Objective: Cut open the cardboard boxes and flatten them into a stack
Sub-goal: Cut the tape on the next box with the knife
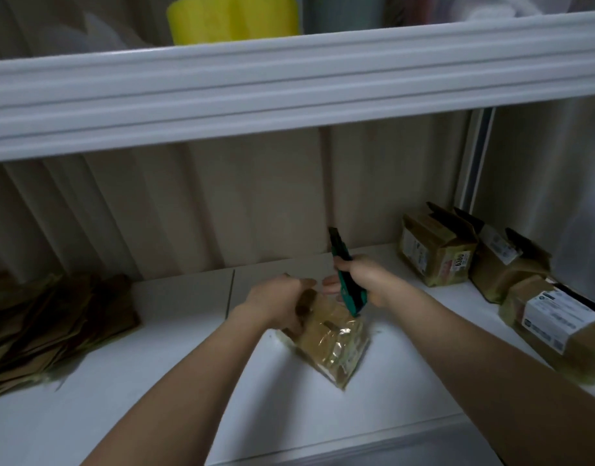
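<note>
The left hand point(276, 302) grips the far left edge of a small cardboard box point(329, 341), its fingers curled around the cardboard. The right hand point(360, 280) holds a green utility knife point(345, 279) in a closed fist; the knife stands tilted, its lower end touching the top of the box. The box lies in the middle of the white table point(175, 364), with shiny tape over its top. On the left lies a stack of flattened cardboard point(51, 327). On the right, three more boxes point(437, 253) stand near the wall, the flaps of one open. A white shelf point(289, 89) runs above, with a yellow object point(232, 18) on it.
</note>
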